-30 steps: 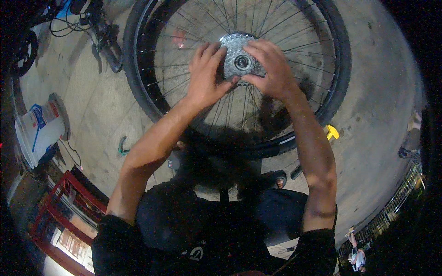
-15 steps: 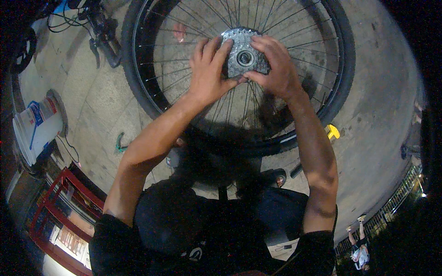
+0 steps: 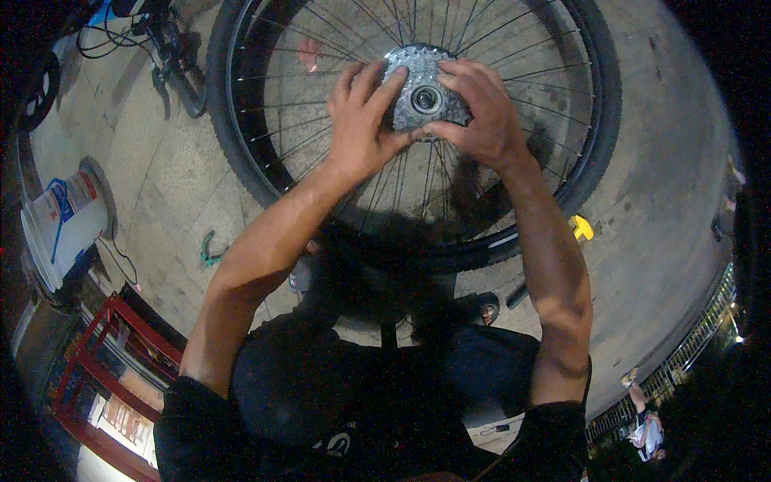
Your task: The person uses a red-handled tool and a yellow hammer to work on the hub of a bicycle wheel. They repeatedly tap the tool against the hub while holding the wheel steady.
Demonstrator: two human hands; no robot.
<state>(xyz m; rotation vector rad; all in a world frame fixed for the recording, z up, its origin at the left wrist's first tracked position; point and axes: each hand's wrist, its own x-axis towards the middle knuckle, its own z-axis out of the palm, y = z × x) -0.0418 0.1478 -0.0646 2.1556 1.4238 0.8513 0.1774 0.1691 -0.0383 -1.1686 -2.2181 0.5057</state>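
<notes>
A silver bicycle cassette (image 3: 414, 76) sits at the hub of a spoked bicycle wheel (image 3: 234, 120), whose black tyre rings the upper middle of the view. My left hand (image 3: 359, 120) grips the cassette's left side, fingers along the upper edge and thumb at the bottom. On the opposite side my right hand (image 3: 486, 116) curls round it, with fingertips on the toothed face and the thumb reaching the lower edge. Both thumbs nearly meet below the round centre opening. The rear of the cassette is hidden.
Left on the paved floor stands a white bucket (image 3: 76, 221) with a blue handle. Bicycle handlebars (image 3: 181, 72) lie at the upper left, a red metal frame (image 3: 104, 345) at the lower left. A yellow-headed tool (image 3: 581, 227) and a green-handled item (image 3: 210, 253) lie beyond my forearms.
Both hands keep their hold on the cassette with hardly any shift. A person far off at the lower right has moved slightly to the right.
</notes>
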